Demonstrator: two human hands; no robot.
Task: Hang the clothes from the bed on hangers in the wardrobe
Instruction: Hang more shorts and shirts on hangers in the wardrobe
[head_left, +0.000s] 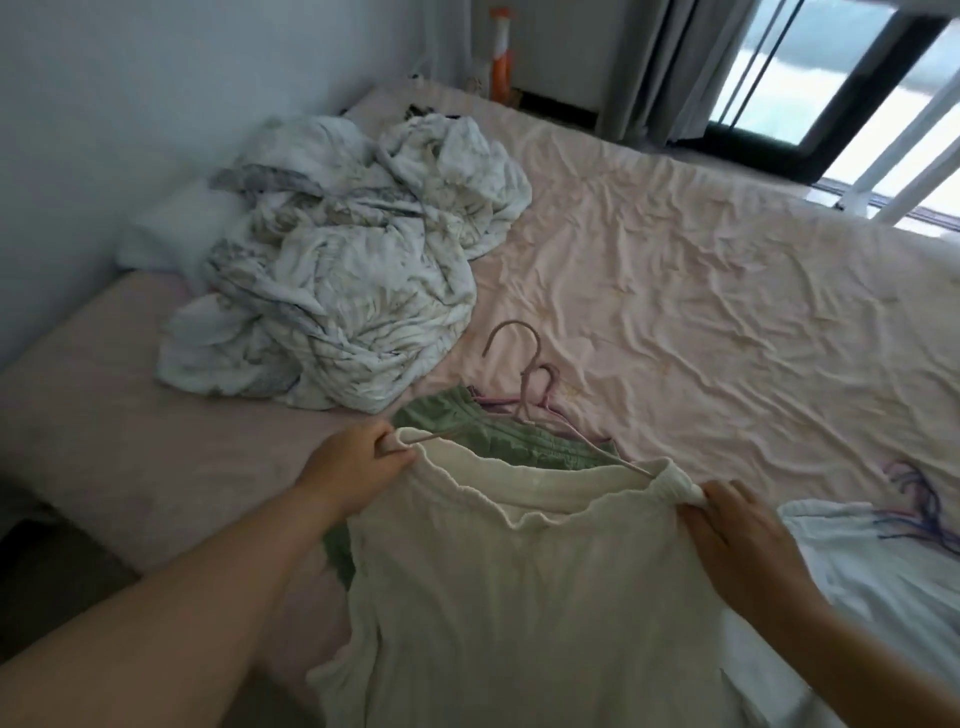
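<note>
A cream garment with a frilled elastic waistband (519, 597) is stretched between my hands over the bed's near edge. My left hand (353, 467) pinches the left end of the waistband together with the arm of a pink hanger (524, 395). My right hand (737, 525) pinches the right end of the waistband. The hanger's hook points away from me and lies on the sheet. Under the cream garment lies a green garment (457, 426) on a second hanger.
A crumpled white quilt (353, 260) sits at the bed's left. The pink sheet (701, 291) is bare on the right. A white garment (883, 571) and several coloured hangers (919, 499) lie at the right edge. A window (831, 78) with curtains is behind.
</note>
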